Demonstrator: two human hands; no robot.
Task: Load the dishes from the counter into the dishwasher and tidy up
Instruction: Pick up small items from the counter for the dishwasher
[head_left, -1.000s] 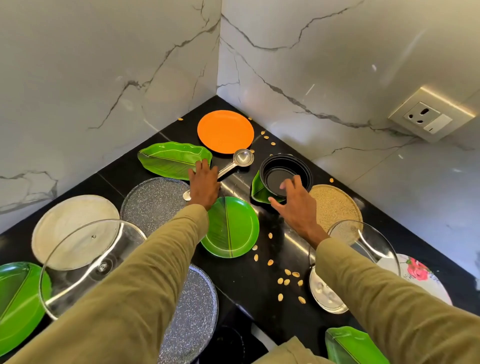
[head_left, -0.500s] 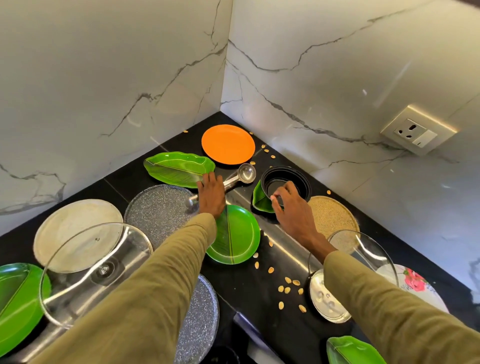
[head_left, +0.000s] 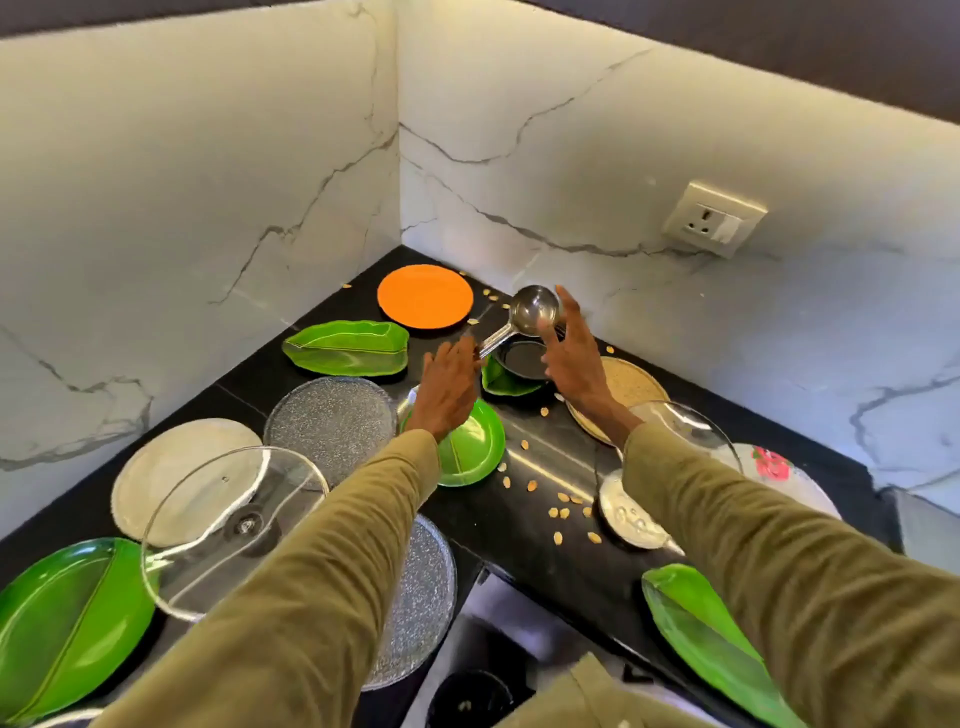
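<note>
Head view, counter corner. Item: steel ladle (head_left: 532, 312), lifted above the black bowl (head_left: 522, 358); left hand (head_left: 449, 387) grips its handle, right hand (head_left: 571, 353), fingers spread, beside the cup, contact unclear. Surrounding: orange plate (head_left: 425, 296), scattered seeds (head_left: 563, 512). Risk: a one-ended hold lets the ladle tip, knocking bowl or plate.

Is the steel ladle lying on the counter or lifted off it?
Lifted. The left hand grips the steel ladle by its handle, and its bowl hangs above the black bowl.

Bright even light, glare streak on black counter (head_left: 540, 462), wide-angle bending at edges, slight blur
</note>
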